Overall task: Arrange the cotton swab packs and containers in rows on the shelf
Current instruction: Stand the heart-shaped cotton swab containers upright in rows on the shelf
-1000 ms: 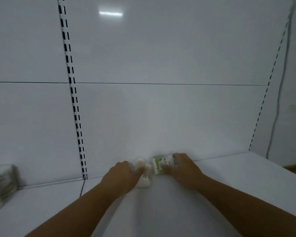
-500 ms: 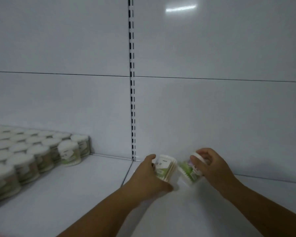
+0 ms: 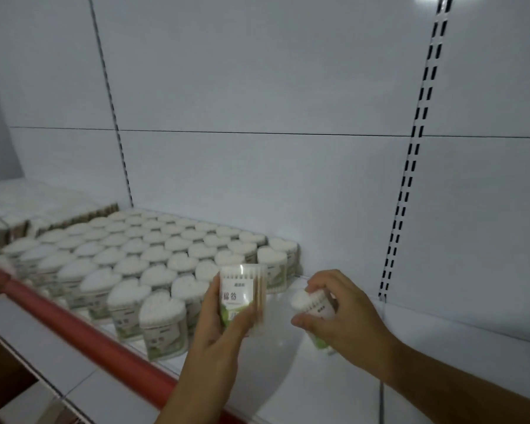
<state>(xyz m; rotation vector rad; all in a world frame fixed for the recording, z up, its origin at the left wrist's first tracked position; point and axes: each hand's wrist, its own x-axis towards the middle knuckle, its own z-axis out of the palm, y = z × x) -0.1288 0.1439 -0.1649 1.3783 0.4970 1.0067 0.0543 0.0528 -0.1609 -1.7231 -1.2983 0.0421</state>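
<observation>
**Two swab containers held above the shelf**

The left hand (image 3: pixel 216 328) grips a clear plastic container (image 3: pixel 242 293) upright, thumb across its white-and-green label and fingers curled behind. Pale wooden sticks show through the clear wall. The right hand (image 3: pixel 346 316) pinches a second container (image 3: pixel 314 302) between thumb and curled fingers. It is tilted, with its white cotton-tipped top turned left. Both are held just above the smooth white shelf (image 3: pixel 441 362), right of the stocked block and near its front.

To the left, heart-shaped containers (image 3: pixel 153 258) stand upright in close rows from the near edge to the back panel, their tops a fluffy white. At the far left sit blurred flat packs (image 3: pixel 13 221). A glossy red strip (image 3: pixel 83 332) runs along the shelf's near edge. Behind it rises the plain white back panel (image 3: pixel 257 87), crossed by a slotted upright (image 3: pixel 410 166) at right.
</observation>
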